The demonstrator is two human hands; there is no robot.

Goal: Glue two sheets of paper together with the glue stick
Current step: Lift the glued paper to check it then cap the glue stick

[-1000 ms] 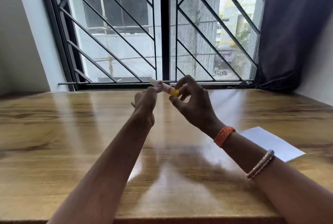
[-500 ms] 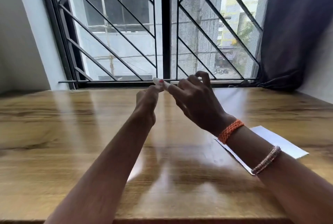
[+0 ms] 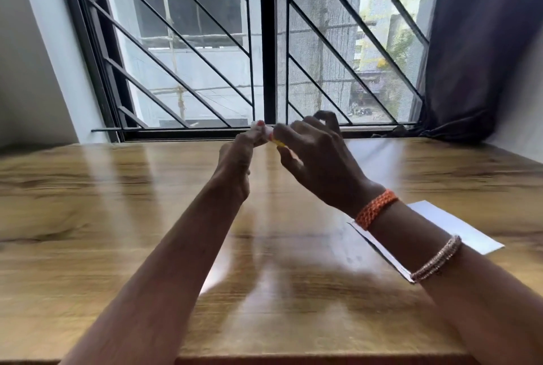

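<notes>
1. Left hand (image 3: 235, 159) raised above the bench (image 3: 117, 217), grip closed: fingers curled round the white end of the glue stick (image 3: 269, 136), a red-painted nail showing on top.
2. Right hand (image 3: 317, 159) just beside the left, grip pinched on the glue stick's other end, a sliver of yellow showing at the fingertips, remaining fingers loosely arched.
3. Glue stick held in the air between both hands, roughly level, in front of the window sill; mostly hidden and blurred.
4. Paper (image 3: 458, 226) lying flat on the bench at the right, partly covered by the right forearm; number of sheets impossible to tell.
5. Orange braided band (image 3: 376, 209) and thin bangle (image 3: 437, 258) on the right wrist.
6. Barred window (image 3: 264, 41) beyond, dark curtain (image 3: 476, 41) at right.
</notes>
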